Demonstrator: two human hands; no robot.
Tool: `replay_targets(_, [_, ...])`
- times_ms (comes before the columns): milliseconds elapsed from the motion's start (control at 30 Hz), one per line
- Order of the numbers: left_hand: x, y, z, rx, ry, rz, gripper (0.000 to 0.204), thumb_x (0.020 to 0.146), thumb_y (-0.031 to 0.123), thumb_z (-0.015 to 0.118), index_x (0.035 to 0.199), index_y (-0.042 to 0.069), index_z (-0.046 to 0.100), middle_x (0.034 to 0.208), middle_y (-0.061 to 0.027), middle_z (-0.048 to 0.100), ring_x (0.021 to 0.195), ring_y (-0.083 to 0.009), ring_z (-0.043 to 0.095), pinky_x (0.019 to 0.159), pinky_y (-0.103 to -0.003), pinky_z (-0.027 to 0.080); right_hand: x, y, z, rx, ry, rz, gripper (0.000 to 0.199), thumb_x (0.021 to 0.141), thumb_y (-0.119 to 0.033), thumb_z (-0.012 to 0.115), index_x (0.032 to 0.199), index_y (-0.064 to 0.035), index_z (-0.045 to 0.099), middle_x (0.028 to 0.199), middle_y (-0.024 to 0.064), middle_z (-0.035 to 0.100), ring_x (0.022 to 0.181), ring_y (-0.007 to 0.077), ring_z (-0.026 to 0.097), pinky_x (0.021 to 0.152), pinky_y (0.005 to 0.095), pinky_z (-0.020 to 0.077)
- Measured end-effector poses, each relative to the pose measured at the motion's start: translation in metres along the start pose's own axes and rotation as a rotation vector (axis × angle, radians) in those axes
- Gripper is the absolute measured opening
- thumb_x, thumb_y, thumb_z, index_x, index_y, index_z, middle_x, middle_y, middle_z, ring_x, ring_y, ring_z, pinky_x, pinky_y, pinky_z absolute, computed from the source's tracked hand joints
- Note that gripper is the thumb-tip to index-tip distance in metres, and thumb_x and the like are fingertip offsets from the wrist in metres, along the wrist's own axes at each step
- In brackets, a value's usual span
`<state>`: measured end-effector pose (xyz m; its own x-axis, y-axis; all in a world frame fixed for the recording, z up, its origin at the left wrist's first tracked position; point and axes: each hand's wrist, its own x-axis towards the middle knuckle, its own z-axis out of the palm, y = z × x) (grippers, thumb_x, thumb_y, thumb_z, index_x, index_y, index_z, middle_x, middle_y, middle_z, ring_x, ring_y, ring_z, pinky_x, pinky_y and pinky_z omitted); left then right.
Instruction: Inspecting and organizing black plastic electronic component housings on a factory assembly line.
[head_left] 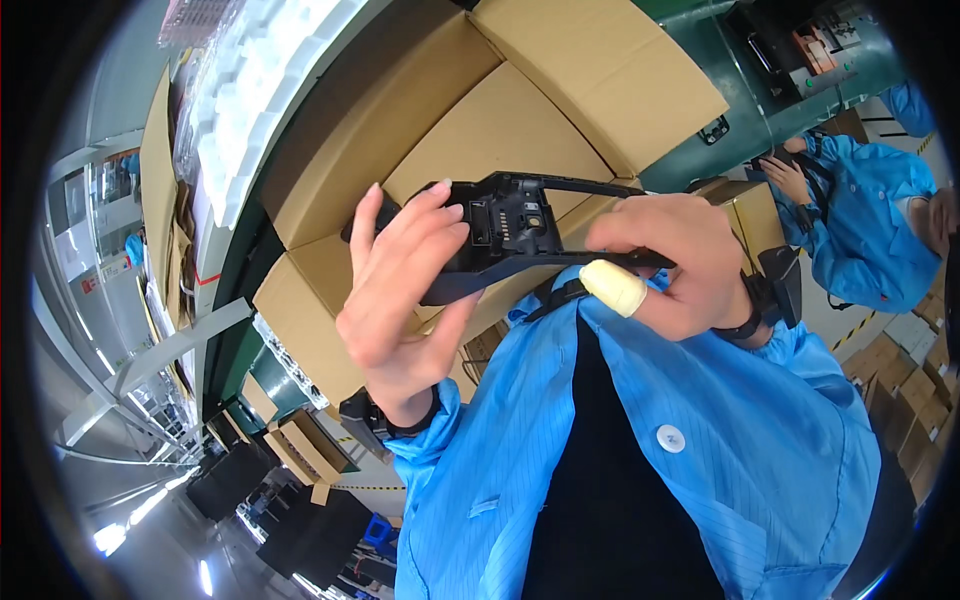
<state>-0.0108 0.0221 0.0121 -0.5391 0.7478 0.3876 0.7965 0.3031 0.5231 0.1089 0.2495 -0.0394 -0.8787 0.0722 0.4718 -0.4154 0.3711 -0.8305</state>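
Note:
Both my hands hold a black plastic housing (522, 222) with an open frame at its right part and small metal contacts in its middle. My left hand (400, 280) grips its left end, fingers over the top and thumb below. At the right end my right hand (690, 255) is closed round the frame, a pale yellow cover on its thumb. Below and behind the housing stands an open cardboard box (510, 125) with its flaps spread. Part of the housing's left end is hidden by my left fingers.
A green work surface (690, 160) carries the box, with a small black part (713, 130) near its flap. White plastic trays (265, 90) lie at the upper left. To the right, a person in a blue coat (870, 220) works close by. Cardboard boxes (900, 380) stand beyond.

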Motion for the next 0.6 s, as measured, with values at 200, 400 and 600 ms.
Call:
replay_targets(200, [-0.013,-0.024,0.008,-0.421,0.125,-0.072,0.04,0.061,-0.007,0.076,0.1,-0.01,0.071,0.104,-0.0228,0.074,0.113,-0.0414,0.069,0.113,-0.063,0.035,-0.005,0.014,0.007,0.277,0.063,0.127,0.012,0.083,-0.006,0.075,0.091,-0.0011,0.067,0.068,0.0015,0.06,0.057,0.0077,0.055,0.051,0.0231,0.0395])
replay_targets(400, [-0.024,-0.053,0.026,-0.445,0.208,-0.269,0.028,0.072,0.002,0.084,0.097,-0.009,0.074,0.095,-0.016,0.076,0.102,-0.0251,0.072,0.105,-0.047,0.048,-0.018,0.049,0.036,0.641,0.126,0.525,0.015,0.086,-0.001,0.067,0.101,0.0016,0.065,0.085,0.0048,0.067,0.078,0.0097,0.063,0.07,0.0245,0.0501])
replay_targets(600, [-0.024,-0.159,0.005,-0.183,-0.051,-0.622,0.028,0.076,0.004,0.083,0.101,-0.006,0.074,0.087,-0.0096,0.074,0.079,-0.0154,0.066,0.077,-0.03,0.054,-0.033,0.108,0.048,-0.501,0.082,0.005,0.042,0.071,0.004,0.068,0.112,0.0014,0.061,0.115,0.0214,0.061,0.115,0.0423,0.06,0.092,0.0463,0.0538])
